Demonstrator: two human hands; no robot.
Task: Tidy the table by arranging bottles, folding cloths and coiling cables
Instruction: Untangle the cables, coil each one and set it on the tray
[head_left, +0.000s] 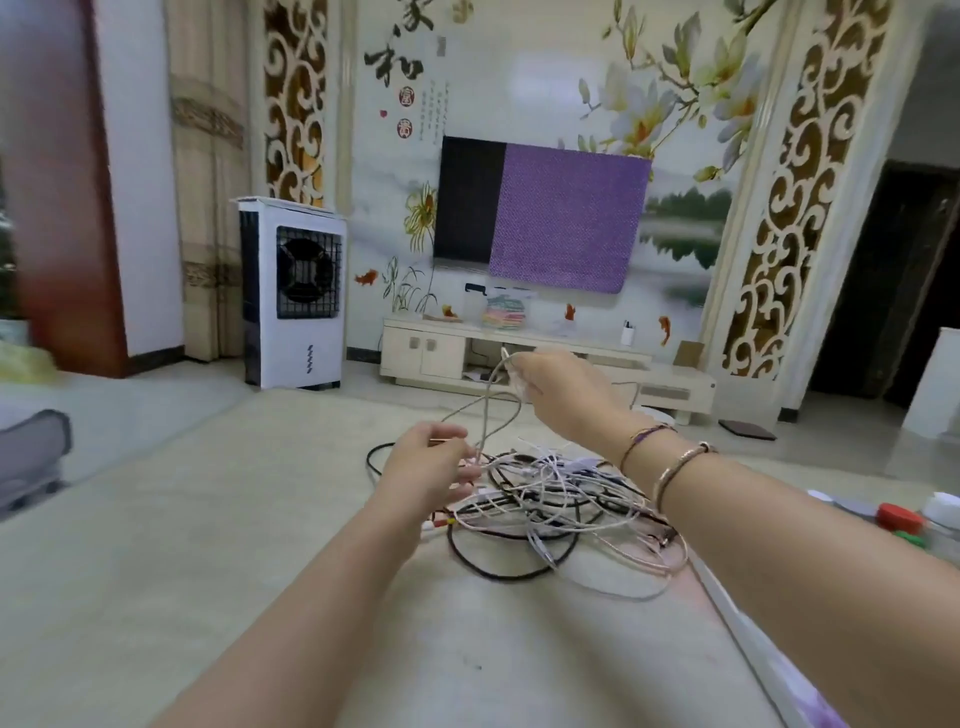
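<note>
A tangled heap of cables (561, 499), white, grey, pink and black, lies on the pale table (208, 545) in front of me. My right hand (563, 387) is raised above the heap and pinches the end of a thin grey cable (491, 410). That cable hangs in a loop down to my left hand (434, 462), which holds it between curled fingers at the heap's left edge. A black cable curves out along the heap's near side.
Bottle caps in red, green and white (904, 519) show at the table's right edge. A floral cloth (789, 675) lies under my right forearm. Beyond the table stand a white air cooler (293, 296) and a low TV cabinet (519, 353).
</note>
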